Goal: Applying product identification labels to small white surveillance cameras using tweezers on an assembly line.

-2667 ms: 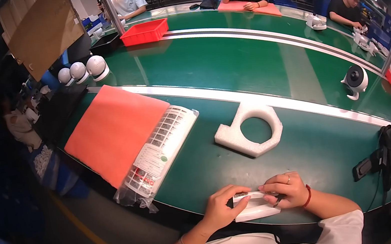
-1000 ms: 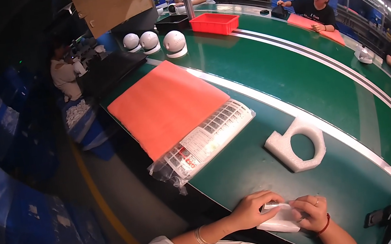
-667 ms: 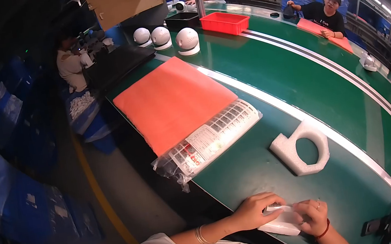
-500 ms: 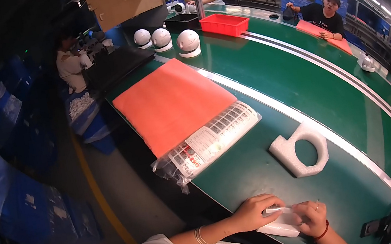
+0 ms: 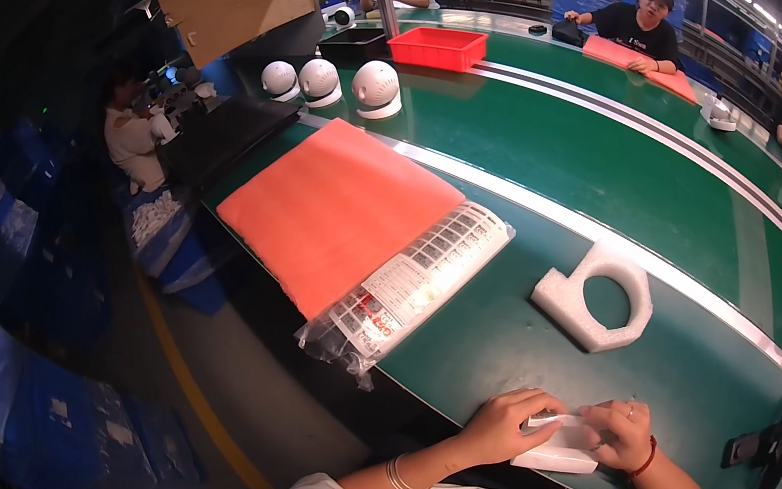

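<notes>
Left hand (image 5: 512, 429) grip: closed on white elongated part (image 5: 556, 453) | Right hand (image 5: 625, 432): pinched onto same | Progress: part not yet set down; completion unclear

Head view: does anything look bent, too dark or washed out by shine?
In the head view, the long white strip bows; corners go black; the blue stack at left is dim; glare brightens the clear plastic pack; the white piece, low down, shows little detail.

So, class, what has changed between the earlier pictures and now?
The head view has swung left. The person opposite lowered one hand to a black object. The left hand and right hand still hold the white piece; the foam ring stayed put on the green table.
</notes>
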Demonstrator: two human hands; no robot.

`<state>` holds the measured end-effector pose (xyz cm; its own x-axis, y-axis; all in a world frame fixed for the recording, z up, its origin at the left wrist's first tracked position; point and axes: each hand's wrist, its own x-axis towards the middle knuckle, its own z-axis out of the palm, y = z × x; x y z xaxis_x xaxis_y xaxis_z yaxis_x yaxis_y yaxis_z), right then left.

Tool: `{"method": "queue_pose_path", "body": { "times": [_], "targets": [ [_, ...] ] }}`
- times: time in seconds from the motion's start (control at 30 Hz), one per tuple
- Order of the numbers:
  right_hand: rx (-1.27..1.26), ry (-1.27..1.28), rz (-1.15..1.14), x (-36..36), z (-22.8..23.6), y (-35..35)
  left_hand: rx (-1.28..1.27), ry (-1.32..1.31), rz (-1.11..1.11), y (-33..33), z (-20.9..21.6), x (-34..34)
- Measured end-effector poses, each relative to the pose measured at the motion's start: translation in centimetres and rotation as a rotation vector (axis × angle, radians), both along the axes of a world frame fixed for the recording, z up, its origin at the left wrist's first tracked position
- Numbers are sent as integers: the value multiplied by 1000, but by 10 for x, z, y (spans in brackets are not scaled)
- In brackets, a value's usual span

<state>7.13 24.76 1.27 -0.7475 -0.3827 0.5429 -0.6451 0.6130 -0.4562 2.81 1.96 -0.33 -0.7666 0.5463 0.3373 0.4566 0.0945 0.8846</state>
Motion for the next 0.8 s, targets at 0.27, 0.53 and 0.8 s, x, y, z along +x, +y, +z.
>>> {"method": "queue_pose_path", "body": {
  "times": [0.27, 0.53, 0.8],
  "targets": [
    [10, 4, 3, -1, -1, 0, 7, -5, 1, 1, -1, 0],
    [-9, 3, 3, -1, -3, 1, 19, -7, 6, 1, 0, 0],
    [8, 13, -4, -1, -2, 1, 14, 1, 9, 1, -2, 0]
  ]
}}
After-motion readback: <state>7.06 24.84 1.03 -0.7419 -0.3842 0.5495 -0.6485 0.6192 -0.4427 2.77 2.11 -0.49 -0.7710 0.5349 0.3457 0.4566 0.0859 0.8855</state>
